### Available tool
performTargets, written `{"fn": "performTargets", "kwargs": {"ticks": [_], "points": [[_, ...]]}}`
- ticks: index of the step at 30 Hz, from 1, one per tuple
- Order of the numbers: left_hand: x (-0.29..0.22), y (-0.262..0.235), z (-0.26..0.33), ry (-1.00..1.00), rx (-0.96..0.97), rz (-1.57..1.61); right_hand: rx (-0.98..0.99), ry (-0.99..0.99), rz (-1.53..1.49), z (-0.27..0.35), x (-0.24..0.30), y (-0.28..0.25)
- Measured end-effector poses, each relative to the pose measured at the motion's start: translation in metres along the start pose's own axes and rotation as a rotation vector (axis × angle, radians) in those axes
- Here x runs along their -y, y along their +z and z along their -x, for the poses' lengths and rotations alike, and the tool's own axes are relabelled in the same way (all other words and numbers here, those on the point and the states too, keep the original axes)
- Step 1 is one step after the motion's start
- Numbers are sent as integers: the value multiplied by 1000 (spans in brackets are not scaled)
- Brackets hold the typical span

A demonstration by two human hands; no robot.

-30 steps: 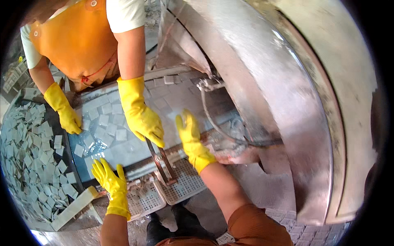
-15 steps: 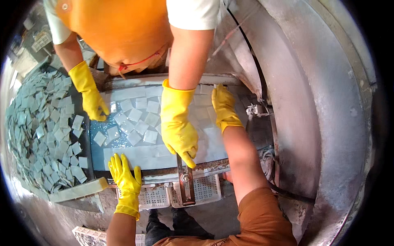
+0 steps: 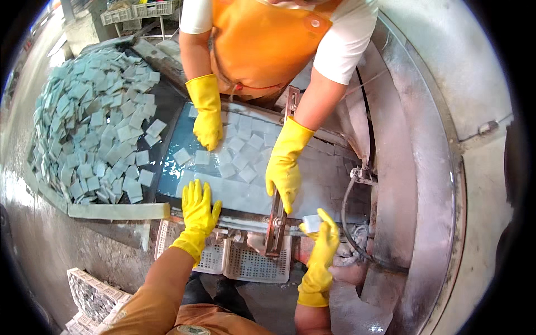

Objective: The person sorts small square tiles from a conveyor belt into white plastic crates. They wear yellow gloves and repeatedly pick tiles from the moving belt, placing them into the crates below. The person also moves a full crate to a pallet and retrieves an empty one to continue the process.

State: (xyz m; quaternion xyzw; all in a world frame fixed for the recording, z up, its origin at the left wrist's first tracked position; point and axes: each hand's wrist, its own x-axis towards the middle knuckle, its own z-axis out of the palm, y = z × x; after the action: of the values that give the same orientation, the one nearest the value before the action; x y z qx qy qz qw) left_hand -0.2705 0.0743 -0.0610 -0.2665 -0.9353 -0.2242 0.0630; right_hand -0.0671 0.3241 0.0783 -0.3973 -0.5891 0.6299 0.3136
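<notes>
My left hand (image 3: 198, 209), in a yellow rubber glove, lies with its fingers apart on the near edge of the wet belt (image 3: 170, 173), touching the near row of pale tiles (image 3: 223, 192). Off the belt's near right edge, my right hand (image 3: 321, 251), also gloved in yellow, pinches a whitish square tile (image 3: 312, 223) between thumb and fingers. Loose square tiles (image 3: 243, 159) lie at angles along the middle of the belt. Across from me, a co-worker's gloved hands (image 3: 283, 164) reach over it, one beside a rusty metal bar (image 3: 276, 226).
A large heap of pale green tiles (image 3: 106, 139) sits left of the belt behind a pale ledge (image 3: 123, 210). White perforated crates (image 3: 258, 259) stand below the near edge. A hose (image 3: 346, 206) and a curved metal housing (image 3: 413, 167) are on the right.
My right hand has drawn back from the belt's far right side toward me, now showing a tile in its fingers. My left hand stays at the near edge. The head view has shifted.
</notes>
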Motion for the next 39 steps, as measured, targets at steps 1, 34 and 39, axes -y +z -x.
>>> {"fn": "performTargets", "kwargs": {"ticks": [1,34,39], "points": [[-3,0,-2,13,11,16,48,-32,104,21,15,15],[63,42,136,559,329,-58,-258,1159,568,608,-259,-381],[-72,-23,299,292,800,-234,-282,1252,436,653,-304,-445]]}}
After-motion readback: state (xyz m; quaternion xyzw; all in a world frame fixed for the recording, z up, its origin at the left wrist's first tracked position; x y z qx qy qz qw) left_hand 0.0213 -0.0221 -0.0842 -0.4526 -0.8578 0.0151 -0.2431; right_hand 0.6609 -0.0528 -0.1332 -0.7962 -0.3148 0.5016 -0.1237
